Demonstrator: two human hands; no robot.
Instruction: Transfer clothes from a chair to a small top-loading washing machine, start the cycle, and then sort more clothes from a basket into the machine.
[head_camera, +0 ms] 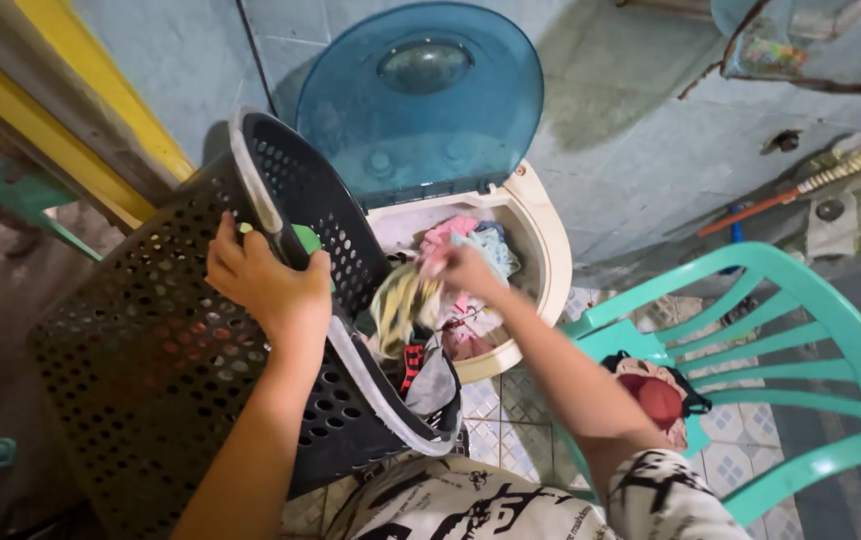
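Head view: hands grip basket (150, 360) and clothes (400, 300) over washer (540, 250), tiled floor (510, 420).

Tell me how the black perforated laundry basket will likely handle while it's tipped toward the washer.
The basket probably stays stiff: its holed plastic walls keep shape under the left hand gripping the rim. It looks light for its size, being mostly holes. Tilted, with clothes spilling out near the right hand, it may shift as the load leaves.

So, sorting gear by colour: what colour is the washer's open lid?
Translucent blue lid, seen clearly in the head view.
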